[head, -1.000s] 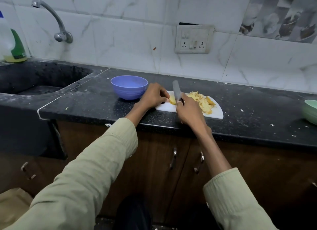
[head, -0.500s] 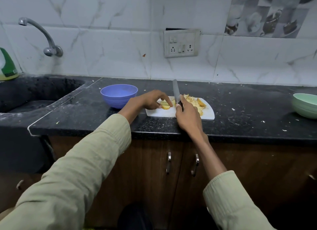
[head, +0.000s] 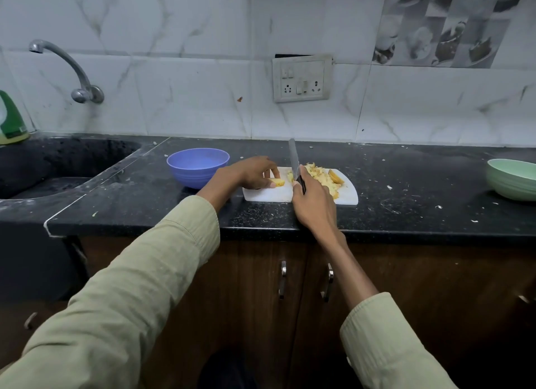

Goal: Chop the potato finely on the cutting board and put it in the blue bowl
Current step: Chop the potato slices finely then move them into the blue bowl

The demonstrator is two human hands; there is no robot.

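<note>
A white cutting board (head: 266, 196) lies on the black counter. A pile of chopped yellow potato (head: 322, 177) covers its right half. My left hand (head: 249, 174) pinches a small potato piece (head: 278, 182) at the board's left end. My right hand (head: 313, 203) grips the handle of a knife (head: 294, 159), whose blade points away from me between the held piece and the pile. The blue bowl (head: 197, 167) stands just left of the board, with nothing visible inside it.
A sink (head: 58, 168) with a tap (head: 69, 69) lies at the far left, a green bottle (head: 11, 121) beside it. A pale green bowl (head: 513, 178) sits at the counter's right edge. Potato scraps dot the counter. Cabinet doors are below.
My head has tilted up, so the counter sits lower in view. My left hand has drawn a potato piece slightly left, apart from the knife. The knife stays raised over the board.
</note>
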